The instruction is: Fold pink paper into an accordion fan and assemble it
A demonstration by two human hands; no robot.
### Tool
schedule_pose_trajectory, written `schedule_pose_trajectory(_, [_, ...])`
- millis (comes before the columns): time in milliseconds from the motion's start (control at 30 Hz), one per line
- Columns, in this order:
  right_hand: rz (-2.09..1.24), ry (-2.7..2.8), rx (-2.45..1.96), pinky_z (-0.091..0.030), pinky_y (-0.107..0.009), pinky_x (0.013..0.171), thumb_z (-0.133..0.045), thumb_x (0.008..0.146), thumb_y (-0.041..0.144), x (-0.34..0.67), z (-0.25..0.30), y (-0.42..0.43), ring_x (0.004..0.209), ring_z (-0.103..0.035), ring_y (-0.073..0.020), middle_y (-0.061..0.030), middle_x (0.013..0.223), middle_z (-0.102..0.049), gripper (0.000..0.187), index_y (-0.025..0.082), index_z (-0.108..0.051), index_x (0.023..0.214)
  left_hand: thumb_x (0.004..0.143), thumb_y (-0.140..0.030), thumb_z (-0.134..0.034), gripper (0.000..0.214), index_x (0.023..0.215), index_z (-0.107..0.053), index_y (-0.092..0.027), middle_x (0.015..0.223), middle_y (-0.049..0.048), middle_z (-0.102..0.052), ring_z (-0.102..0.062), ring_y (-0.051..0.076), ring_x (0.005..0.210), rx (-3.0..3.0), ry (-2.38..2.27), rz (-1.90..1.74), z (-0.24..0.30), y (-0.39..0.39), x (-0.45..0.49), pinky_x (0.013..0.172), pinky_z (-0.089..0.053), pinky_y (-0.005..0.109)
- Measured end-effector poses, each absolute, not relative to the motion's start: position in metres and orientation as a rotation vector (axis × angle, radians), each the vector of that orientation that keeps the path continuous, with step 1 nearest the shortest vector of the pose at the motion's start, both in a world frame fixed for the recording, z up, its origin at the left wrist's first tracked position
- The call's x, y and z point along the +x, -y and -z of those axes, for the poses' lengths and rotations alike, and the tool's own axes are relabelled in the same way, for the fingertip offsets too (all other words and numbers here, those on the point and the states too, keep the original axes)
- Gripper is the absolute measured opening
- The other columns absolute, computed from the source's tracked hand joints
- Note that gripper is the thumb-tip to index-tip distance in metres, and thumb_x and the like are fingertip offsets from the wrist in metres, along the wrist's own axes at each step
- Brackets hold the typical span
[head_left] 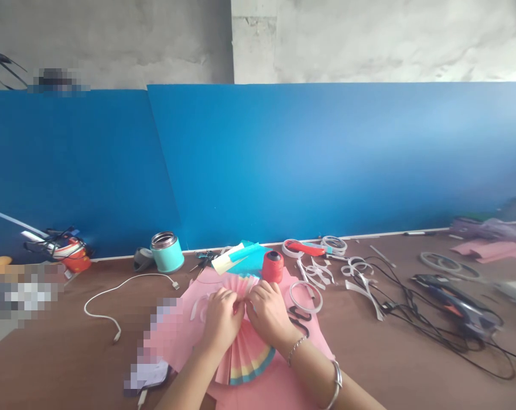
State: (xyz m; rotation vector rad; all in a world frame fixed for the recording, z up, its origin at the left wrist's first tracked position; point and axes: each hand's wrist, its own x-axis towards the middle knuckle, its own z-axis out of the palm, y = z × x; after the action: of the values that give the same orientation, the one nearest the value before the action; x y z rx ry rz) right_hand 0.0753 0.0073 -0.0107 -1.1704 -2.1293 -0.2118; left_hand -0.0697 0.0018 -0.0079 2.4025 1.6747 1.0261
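Note:
A pleated pink paper fan with yellow and teal bands along its edge lies over pink paper sheets. My left hand and my right hand meet at the fan's gathered middle, fingertips pinched together on it. More pleats spread out beyond my fingers. Whatever lies right between the fingertips is hidden. Just past my right hand stands a spool of red thread. A white tape ring and a black cord rest beside my right wrist.
Behind are teal paper and a turquoise cup. A white cable curves at left. At right lie paper strips, tangled black cords and a glue gun. A blue partition edges the table.

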Motion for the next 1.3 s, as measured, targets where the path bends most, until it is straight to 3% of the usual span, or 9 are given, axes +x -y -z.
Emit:
schedule_pose_trajectory(433, [0.036, 1.933, -1.211, -0.031, -0.029, 0.069, -0.052, 0.074, 0.007, 0.081, 0.000, -0.007, 0.072, -0.051, -0.0154, -0.0007, 0.071, -0.063, 0.014, 0.018, -0.057, 0.067, 0.083, -0.019, -0.049, 0.018, 0.074, -0.064, -0.019, 0.073, 0.0063, -0.066, -0.062, 0.023, 0.078, 2.390, -1.632, -1.085, 0.002, -0.002, -0.073, 0.069, -0.043, 0.034])
schedule_pose_trajectory(733, [-0.143, 1.423, -1.440, -0.036, -0.029, 0.066, -0.050, 0.077, 0.022, 0.128, -0.002, -0.028, 0.069, -0.054, -0.0181, -0.0032, 0.071, -0.063, 0.012, 0.020, -0.056, 0.067, 0.081, -0.014, -0.049, 0.017, 0.077, -0.065, -0.020, 0.078, 0.0052, -0.070, -0.062, 0.023, 0.081, 2.344, -1.732, -1.134, 0.001, -0.007, -0.089, 0.071, -0.044, 0.036])
schedule_pose_trajectory(900, [-0.066, 1.546, -1.606, -0.034, -0.030, 0.065, -0.045, 0.085, 0.037, 0.137, -0.008, -0.028, 0.063, -0.051, -0.0180, -0.0038, 0.058, -0.057, 0.037, 0.020, -0.049, 0.053, 0.082, -0.015, -0.047, 0.020, 0.078, -0.066, -0.020, 0.078, 0.0062, -0.070, -0.062, 0.024, 0.081, 2.381, -1.786, -1.097, 0.003, -0.008, -0.090, 0.071, -0.045, 0.036])
schedule_pose_trajectory(1000, [-0.287, 1.727, -1.476, -0.032, -0.026, 0.057, -0.045, 0.085, 0.038, 0.127, -0.013, -0.020, 0.062, -0.050, -0.0159, -0.0019, 0.062, -0.059, 0.031, 0.019, -0.058, 0.064, 0.080, -0.014, -0.049, 0.019, 0.080, -0.067, -0.020, 0.080, 0.0064, -0.071, -0.062, 0.025, 0.084, 2.391, -1.829, -1.067, 0.006, -0.010, -0.091, 0.072, -0.045, 0.037])
schedule_pose_trajectory(1100, [-0.615, 1.858, -1.459, -0.026, -0.024, 0.049, -0.046, 0.084, 0.038, 0.118, -0.015, -0.012, 0.051, -0.044, -0.0118, 0.0018, 0.052, -0.052, 0.037, 0.018, -0.056, 0.055, 0.080, -0.014, -0.050, 0.018, 0.079, -0.066, -0.021, 0.080, 0.0060, -0.071, -0.062, 0.024, 0.083, 2.397, -1.812, -1.054, 0.008, -0.011, -0.091, 0.072, -0.044, 0.036])
schedule_pose_trajectory(1233, [-0.862, 1.917, -1.366, -0.032, -0.022, 0.053, -0.054, 0.074, 0.025, 0.115, -0.009, -0.009, 0.058, -0.051, -0.0126, 0.0018, 0.063, -0.061, 0.015, 0.018, -0.065, 0.066, 0.081, -0.015, -0.050, 0.017, 0.078, -0.066, -0.021, 0.079, 0.0051, -0.070, -0.061, 0.024, 0.084, 2.405, -1.804, -1.008, 0.009, -0.011, -0.090, 0.072, -0.043, 0.036])
schedule_pose_trajectory(1300, [-0.916, 1.869, -1.340, -0.034, -0.022, 0.052, -0.050, 0.074, 0.023, 0.117, -0.005, -0.013, 0.059, -0.053, -0.0135, 0.0009, 0.064, -0.063, 0.017, 0.018, -0.066, 0.070, 0.082, -0.015, -0.051, 0.017, 0.079, -0.066, -0.022, 0.079, 0.0049, -0.070, -0.061, 0.024, 0.084, 2.401, -1.807, -0.990, 0.009, -0.011, -0.090, 0.072, -0.043, 0.035])
